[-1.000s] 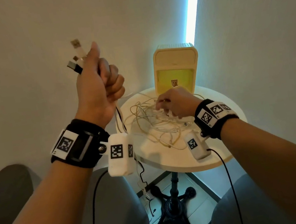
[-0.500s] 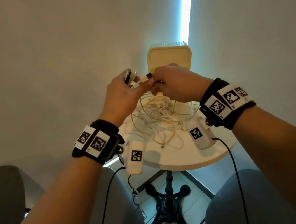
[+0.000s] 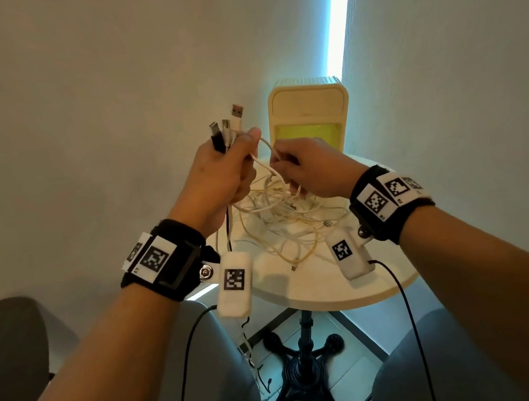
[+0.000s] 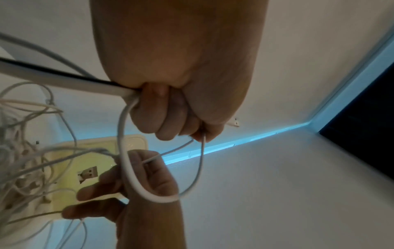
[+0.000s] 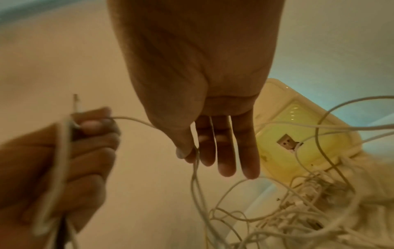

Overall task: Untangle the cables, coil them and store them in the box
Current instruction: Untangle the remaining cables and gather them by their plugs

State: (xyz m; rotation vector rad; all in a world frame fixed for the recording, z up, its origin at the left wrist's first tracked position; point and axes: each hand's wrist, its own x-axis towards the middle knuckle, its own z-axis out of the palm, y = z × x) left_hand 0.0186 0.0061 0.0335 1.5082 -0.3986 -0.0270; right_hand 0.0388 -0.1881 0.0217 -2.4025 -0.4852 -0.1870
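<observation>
My left hand [image 3: 242, 155] is a fist round a bunch of cable ends, and their USB plugs [image 3: 227, 126] stick up above it. Close to its right, my right hand [image 3: 282, 166] pinches a thin white cable [image 5: 195, 168] between thumb and forefinger, the other fingers straight. In the left wrist view a thick white loop [image 4: 127, 168] hangs from the left hand [image 4: 170, 116] in front of the right hand [image 4: 138, 182]. The tangle of white cables [image 3: 294, 220] lies on the round table [image 3: 340, 295]. The cream box [image 3: 310, 116] with a yellow inside stands behind, open towards me.
The table stands on a black pedestal foot [image 3: 306, 367] over a tiled floor. Grey seats [image 3: 2, 346] [image 3: 421, 366] sit at the left and right. Pale walls close in behind the box, with a bright light strip [image 3: 337, 15] in the corner.
My left hand came down from high on the left to the middle. My right hand rose off the tangle, met it, and now pinches a cable strand beside it.
</observation>
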